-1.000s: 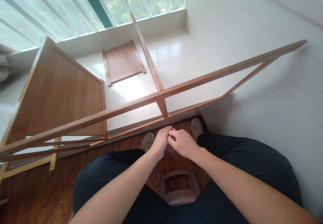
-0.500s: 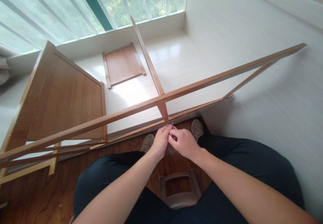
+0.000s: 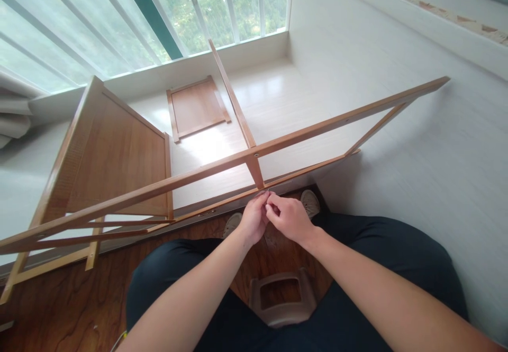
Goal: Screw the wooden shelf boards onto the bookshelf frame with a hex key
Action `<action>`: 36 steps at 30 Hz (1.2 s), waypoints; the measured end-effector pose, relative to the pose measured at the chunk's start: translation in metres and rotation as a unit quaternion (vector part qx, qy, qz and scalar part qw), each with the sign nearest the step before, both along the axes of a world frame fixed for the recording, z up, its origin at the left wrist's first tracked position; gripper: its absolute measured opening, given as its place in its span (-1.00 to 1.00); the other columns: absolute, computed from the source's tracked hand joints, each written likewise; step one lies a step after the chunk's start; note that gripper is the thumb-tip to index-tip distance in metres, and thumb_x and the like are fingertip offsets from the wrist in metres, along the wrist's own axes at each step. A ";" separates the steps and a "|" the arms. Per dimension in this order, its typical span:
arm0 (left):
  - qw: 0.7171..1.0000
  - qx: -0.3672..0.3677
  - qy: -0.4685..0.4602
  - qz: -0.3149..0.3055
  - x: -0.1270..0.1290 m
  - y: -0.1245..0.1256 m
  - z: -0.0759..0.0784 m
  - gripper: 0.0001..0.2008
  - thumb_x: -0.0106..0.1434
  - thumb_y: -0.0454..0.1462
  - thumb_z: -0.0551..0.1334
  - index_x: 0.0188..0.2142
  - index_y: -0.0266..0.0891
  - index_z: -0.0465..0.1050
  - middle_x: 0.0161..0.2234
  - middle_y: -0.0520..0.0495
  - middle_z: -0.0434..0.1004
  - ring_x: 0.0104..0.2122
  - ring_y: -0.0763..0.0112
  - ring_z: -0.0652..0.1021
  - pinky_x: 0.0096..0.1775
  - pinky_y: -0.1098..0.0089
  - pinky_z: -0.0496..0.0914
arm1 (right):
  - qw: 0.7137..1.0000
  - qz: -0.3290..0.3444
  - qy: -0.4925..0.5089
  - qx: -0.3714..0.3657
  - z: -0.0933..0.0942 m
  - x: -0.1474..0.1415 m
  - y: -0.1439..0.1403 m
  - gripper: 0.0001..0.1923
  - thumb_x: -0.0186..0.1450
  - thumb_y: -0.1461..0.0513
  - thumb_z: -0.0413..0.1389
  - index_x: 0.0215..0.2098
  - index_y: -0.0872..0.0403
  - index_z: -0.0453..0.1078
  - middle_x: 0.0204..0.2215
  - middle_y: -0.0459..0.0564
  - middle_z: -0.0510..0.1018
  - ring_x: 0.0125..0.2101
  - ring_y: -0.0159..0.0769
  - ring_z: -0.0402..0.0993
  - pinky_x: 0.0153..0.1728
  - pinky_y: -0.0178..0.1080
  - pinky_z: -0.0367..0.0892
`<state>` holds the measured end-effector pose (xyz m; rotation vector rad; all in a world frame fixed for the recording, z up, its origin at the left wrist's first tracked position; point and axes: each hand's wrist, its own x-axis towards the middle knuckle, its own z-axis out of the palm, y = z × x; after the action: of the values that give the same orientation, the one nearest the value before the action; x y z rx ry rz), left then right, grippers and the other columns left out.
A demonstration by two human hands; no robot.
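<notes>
My left hand (image 3: 254, 219) and my right hand (image 3: 291, 218) meet fingertip to fingertip below the middle of a wooden frame. Both are closed in a pinch. A thin, pale tip pokes up from between the fingers; what they hold is too small and hidden to name. Just beyond the hands runs the frame's long wooden rail (image 3: 190, 173), with a dark screw hole at its middle joint. A wooden crossbar (image 3: 234, 95) reaches from that joint toward the window. At the left, a large wooden panel (image 3: 127, 151) stands tilted against the frame.
A smaller wooden panel (image 3: 198, 107) lies on the white window ledge (image 3: 273, 90). White wall (image 3: 397, 182) rises on the right. Between my legs is a brown plastic stool (image 3: 282, 317) over the wooden floor (image 3: 71, 304). A curtain (image 3: 14, 108) hangs at the far left.
The view has shifted slightly, showing more curtain at the left and more of the upper right. Both hands stay pinched together, a little higher in view and nearer the frame's lower edge.
</notes>
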<state>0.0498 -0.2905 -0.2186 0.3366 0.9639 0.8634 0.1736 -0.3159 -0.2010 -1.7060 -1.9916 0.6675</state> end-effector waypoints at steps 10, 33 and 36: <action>0.999 -0.012 0.004 0.030 0.004 0.000 0.008 -0.71 0.05 -0.20 0.48 -0.27 -0.33 0.60 -0.44 -0.03 0.57 -0.44 0.46 0.54 -0.36 0.46 0.41 | 0.999 -0.012 0.007 0.032 -0.002 0.002 -0.003 -0.84 0.31 0.25 0.05 -0.44 0.03 0.36 -0.54 -0.12 0.51 -0.51 -0.35 0.40 -0.39 -0.32 0.09; 0.994 -0.030 -0.015 0.106 0.012 -0.003 0.004 -0.65 0.01 -0.16 0.50 -0.26 -0.34 0.60 -0.50 0.01 0.51 -0.50 0.50 0.48 -0.36 0.44 0.40 | 0.994 -0.017 0.078 0.072 -0.008 0.004 -0.001 -0.87 0.27 0.27 0.06 -0.42 0.04 0.41 -0.56 -0.11 0.50 -0.53 -0.35 0.40 -0.40 -0.33 0.16; 0.992 -0.036 -0.010 0.123 0.013 -0.004 0.005 -0.65 -0.01 -0.16 0.51 -0.28 -0.33 0.60 -0.51 0.02 0.48 -0.51 0.51 0.47 -0.37 0.44 0.38 | 0.994 -0.012 0.081 0.070 -0.009 0.004 0.000 -0.88 0.26 0.27 0.07 -0.44 0.04 0.38 -0.56 -0.12 0.49 -0.53 -0.36 0.38 -0.40 -0.34 0.16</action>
<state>0.0628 -0.2941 -0.2135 0.1489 1.0283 1.0505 0.1779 -0.3163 -0.2099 -1.5421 -1.8575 0.6212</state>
